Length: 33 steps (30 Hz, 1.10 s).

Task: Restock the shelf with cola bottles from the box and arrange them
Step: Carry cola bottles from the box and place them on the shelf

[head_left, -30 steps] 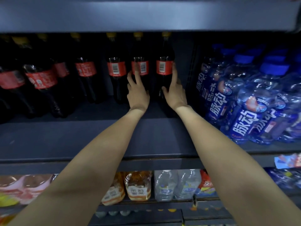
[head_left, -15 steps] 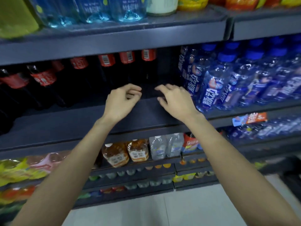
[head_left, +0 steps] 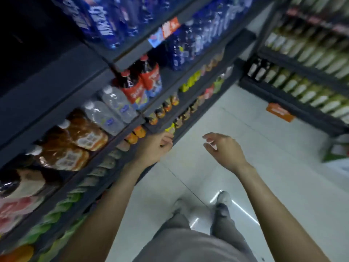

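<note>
A shop aisle with a pale tiled floor (head_left: 245,129) was seen. Left hand (head_left: 154,147) and right hand (head_left: 224,151) were loosely open, empty. Neither box nor cola bottles were in view; the box was probably to be located before bending.

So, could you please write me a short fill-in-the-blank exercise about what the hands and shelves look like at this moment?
1. Both the left hand and the right hand hold ____.
2. The floor under the person's shoes is laid with pale ____.
3. The amber bottles and the clear water bottles stand on the ____ shelf.
4. The orange sign lies on the ____.

Missing words: nothing; tiles; same; floor
</note>
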Tool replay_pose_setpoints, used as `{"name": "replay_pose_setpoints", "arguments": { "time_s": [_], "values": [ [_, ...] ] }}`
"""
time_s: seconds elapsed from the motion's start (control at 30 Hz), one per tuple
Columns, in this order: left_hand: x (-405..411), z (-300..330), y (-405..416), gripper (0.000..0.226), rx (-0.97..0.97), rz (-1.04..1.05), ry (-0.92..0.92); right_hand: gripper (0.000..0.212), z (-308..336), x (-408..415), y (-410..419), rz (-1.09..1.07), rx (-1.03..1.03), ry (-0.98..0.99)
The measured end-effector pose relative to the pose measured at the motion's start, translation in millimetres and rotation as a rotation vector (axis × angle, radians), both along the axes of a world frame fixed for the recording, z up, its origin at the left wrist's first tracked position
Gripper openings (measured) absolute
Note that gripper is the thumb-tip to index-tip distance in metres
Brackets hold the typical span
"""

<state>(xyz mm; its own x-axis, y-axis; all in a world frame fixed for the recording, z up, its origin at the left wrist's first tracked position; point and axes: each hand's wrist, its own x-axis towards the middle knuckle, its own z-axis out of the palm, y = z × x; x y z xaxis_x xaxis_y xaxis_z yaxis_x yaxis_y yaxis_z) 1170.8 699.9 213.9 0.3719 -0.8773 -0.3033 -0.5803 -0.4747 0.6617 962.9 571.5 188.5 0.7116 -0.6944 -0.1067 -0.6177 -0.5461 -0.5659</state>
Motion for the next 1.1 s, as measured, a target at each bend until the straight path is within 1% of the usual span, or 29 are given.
{"name": "replay_pose_setpoints", "arguments": {
  "time_s": [0.07, 0.17, 0.2, 0.27, 0.33, 0.4, 0.47, 0.53, 0.57, 0.63, 0.67, 0.7, 0.8, 0.87, 0.97, 1.03, 1.1],
  "values": [
    [-43, -25, -29, 0.025, 0.123, -0.068, 0.073, 0.028, -24, -61, -8, -0.088, 0.069, 0.137],
    [-116, -60, -73, 0.017, 0.193, -0.090, 0.124, 0.031, -48, -160, -24, -0.251, 0.166, 0.220],
    [-140, -74, -88, 0.020, 0.207, -0.077, 0.136, 0.031, -54, -194, -30, -0.309, 0.189, 0.229],
    [-189, -106, -122, 0.037, 0.216, -0.051, 0.151, 0.032, -60, -264, -44, -0.418, 0.230, 0.241],
    [-252, -103, -160, 0.044, 0.235, -0.066, 0.143, 0.032, -61, -330, -58, -0.523, 0.265, 0.236],
    [-323, -79, -196, 0.037, 0.250, -0.144, 0.144, 0.032, -59, -393, -72, -0.605, 0.286, 0.223],
    [-387, -70, -234, 0.025, 0.239, -0.276, 0.130, 0.032, -56, -451, -91, -0.666, 0.286, 0.215],
    [-444, -70, -269, 0.020, 0.217, -0.466, 0.098, 0.032, -53, -506, -115, -0.692, 0.305, 0.234],
    [-470, -73, -287, 0.021, 0.214, -0.587, 0.062, 0.032, -52, -533, -129, -0.691, 0.327, 0.250],
    [-524, -75, -326, 0.026, 0.179, -0.862, -0.098, 0.031, -50, -586, -162, -0.663, 0.368, 0.289],
    [-551, -77, -348, 0.028, 0.149, -0.962, -0.171, 0.032, -49, -612, -180, -0.642, 0.378, 0.312],
    [-576, -78, -370, 0.030, 0.120, -1.017, -0.210, 0.032, -47, -636, -200, -0.630, 0.375, 0.330],
    [-654, -85, -441, 0.030, 0.031, -1.007, -0.199, 0.031, -47, -708, -266, -0.662, 0.321, 0.322],
    [-707, -91, -489, 0.028, -0.014, -0.908, -0.107, 0.030, -49, -753, -313, -0.716, 0.267, 0.286],
    [-779, -96, -555, 0.026, -0.038, -0.748, 0.061, 0.028, -51, -811, -373, -0.862, 0.219, 0.182],
    [-820, -98, -592, 0.029, -0.041, -0.752, 0.085, 0.027, -52, -843, -409, -0.939, 0.208, 0.104],
    [-855, -106, -627, 0.031, -0.048, -0.810, 0.043, 0.028, -60, -873, -446, -0.973, 0.209, 0.080]
  ]
}}
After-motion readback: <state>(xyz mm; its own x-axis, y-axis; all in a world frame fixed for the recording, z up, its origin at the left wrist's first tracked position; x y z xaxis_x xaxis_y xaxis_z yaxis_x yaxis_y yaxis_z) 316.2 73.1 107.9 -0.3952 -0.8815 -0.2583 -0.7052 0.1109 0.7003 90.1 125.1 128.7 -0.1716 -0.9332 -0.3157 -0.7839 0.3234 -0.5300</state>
